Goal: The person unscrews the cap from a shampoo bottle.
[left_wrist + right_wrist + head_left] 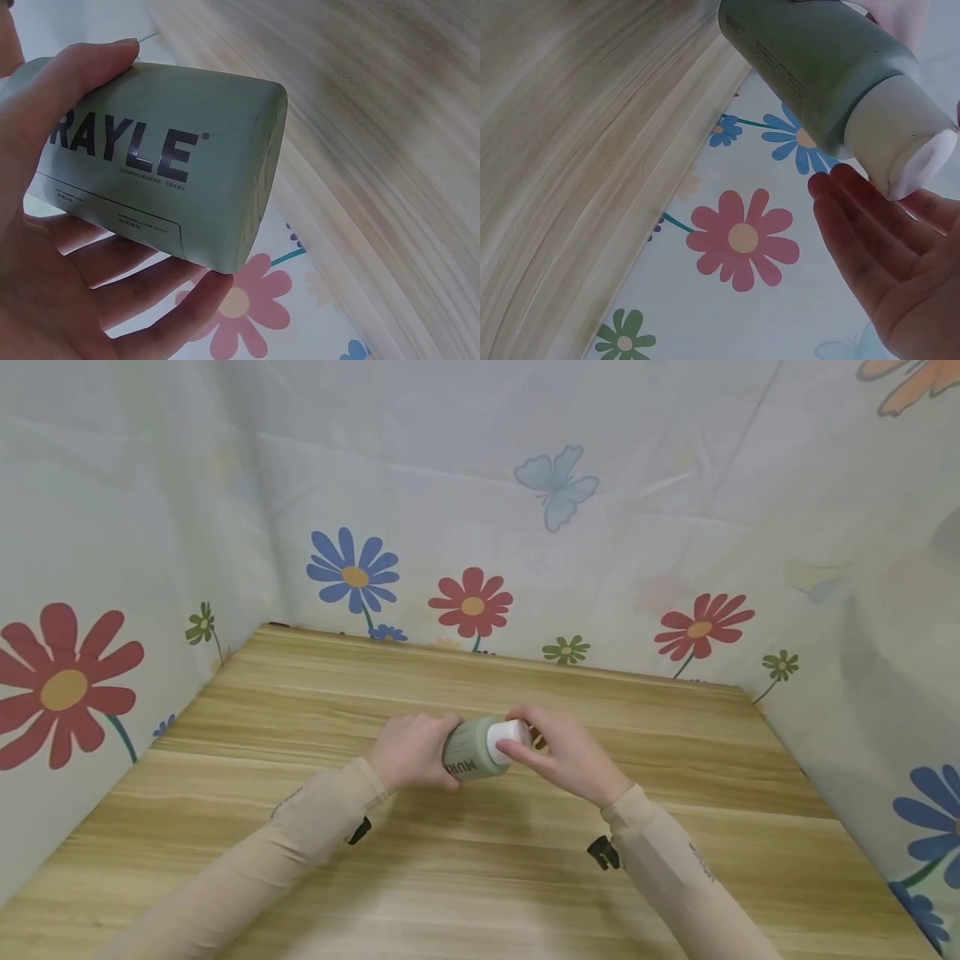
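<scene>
A green bottle [472, 750] with a white cap [507, 741] is held up over the wooden table, tilted on its side with the cap toward the right. My left hand [415, 750] grips the bottle's body; in the left wrist view its thumb lies over the top and its fingers [135, 289] reach underneath. Dark letters ending in "RAYLE" show on the bottle there. At the cap is my right hand [570, 755], thumb on the near side and index finger on the far side. The other fingers [862, 240] spread loosely below the cap in the right wrist view.
The wooden table [300, 693] spreads beneath both hands. Behind it and along both sides hangs a white cloth [450, 460] printed with flowers and butterflies. A black clip [603, 852] sticks out at the right wrist, another black piece [360, 831] at the left.
</scene>
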{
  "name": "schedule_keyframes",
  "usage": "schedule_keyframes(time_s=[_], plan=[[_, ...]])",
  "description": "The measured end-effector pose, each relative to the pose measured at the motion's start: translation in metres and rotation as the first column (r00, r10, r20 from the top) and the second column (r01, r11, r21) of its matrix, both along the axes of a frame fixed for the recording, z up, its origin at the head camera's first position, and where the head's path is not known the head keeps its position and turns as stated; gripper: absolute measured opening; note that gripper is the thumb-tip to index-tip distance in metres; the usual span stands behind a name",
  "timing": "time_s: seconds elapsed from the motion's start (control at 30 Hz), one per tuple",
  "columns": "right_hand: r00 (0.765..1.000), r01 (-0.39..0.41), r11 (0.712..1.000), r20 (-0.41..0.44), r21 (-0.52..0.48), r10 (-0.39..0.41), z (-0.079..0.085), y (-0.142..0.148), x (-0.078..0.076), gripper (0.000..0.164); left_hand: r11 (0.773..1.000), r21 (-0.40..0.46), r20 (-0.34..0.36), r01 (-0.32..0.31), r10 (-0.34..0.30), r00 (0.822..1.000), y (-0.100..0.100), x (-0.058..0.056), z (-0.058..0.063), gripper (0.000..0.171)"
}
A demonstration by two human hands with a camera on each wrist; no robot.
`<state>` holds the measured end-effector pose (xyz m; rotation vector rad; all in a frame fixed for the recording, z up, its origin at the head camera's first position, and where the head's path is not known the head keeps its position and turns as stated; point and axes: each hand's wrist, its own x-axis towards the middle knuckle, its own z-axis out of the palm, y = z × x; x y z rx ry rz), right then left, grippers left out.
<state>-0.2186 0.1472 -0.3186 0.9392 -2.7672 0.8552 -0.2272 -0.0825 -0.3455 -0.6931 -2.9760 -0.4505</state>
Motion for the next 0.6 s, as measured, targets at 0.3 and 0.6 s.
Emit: schedule_keyframes(time_s=[0.3,0.6], plan=[[0.998,-0.052,0.999,-0.046,0.01,0.053,0.0017,0.0006,0.001,0.038,1.0,0.001,0.011,-0.002,0.002,1.0,0.0007,-0.0004,-0.0003,0.071],[0.976,-0.167,0.986,-0.137,0.013,0.168,0.0012,0.0014,-0.0006,0.042,1.0,0.004,0.005,-0.01,0.01,1.0,-0.0015,-0.0019,0.0011,0.071]])
